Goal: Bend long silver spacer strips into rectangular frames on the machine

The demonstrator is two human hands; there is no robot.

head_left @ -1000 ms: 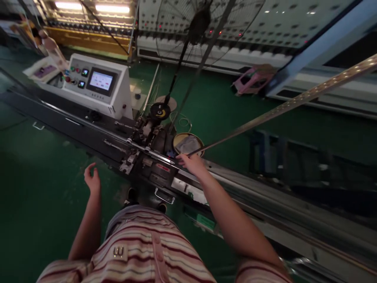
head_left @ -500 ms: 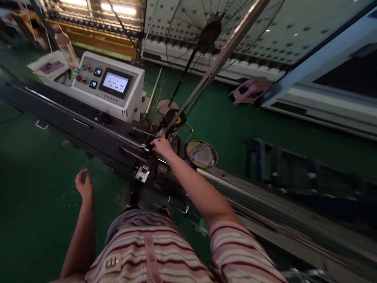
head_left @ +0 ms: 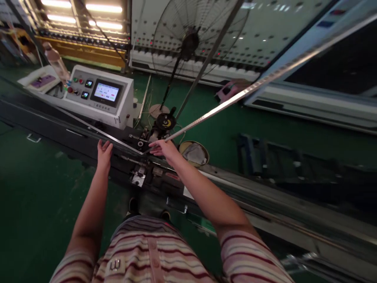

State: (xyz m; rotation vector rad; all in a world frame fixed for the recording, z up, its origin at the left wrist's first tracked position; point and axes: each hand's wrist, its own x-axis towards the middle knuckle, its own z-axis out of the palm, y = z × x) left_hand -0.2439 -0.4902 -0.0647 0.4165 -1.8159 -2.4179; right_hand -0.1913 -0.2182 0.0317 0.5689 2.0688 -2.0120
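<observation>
In the head view, the landmark is the bending head (head_left: pixel 153 151) — the dark cluster of clamps and rollers in the middle of the long black machine bed (head_left: pixel 59 127). The right hand (head_left: pixel 165 148) is at this head, fingers closed around the near end of a long perforated metal strip (head_left: pixel 235 98). From the head, the strip rises away to the upper right and leaves the picture there. A second length (head_left: pixel 97 131) runs from the head to the left, low over the bed, meeting the first at a sharp corner just beside the right hand. The left hand (head_left: pixel 103 152) is left of the head, open with fingers spread, palm against this lower length; whether it presses or only touches, I cannot tell.

The strip looks thin, hollow and light, probably an aluminium spacer bar — stiff along its length, but so long that the free end may sway and kink if it is held at one point only. I judge the safest hold is close to the corner, with the other hand supporting further along. Its surface seems smooth and a little slippery.

Behind the head and to the left stands a white control panel (head_left: pixel 101 96) with a lit screen. Directly behind the head is a pedestal fan (head_left: pixel 188 39), and just right of the head a round tray (head_left: pixel 194 153) with cloth.
</observation>
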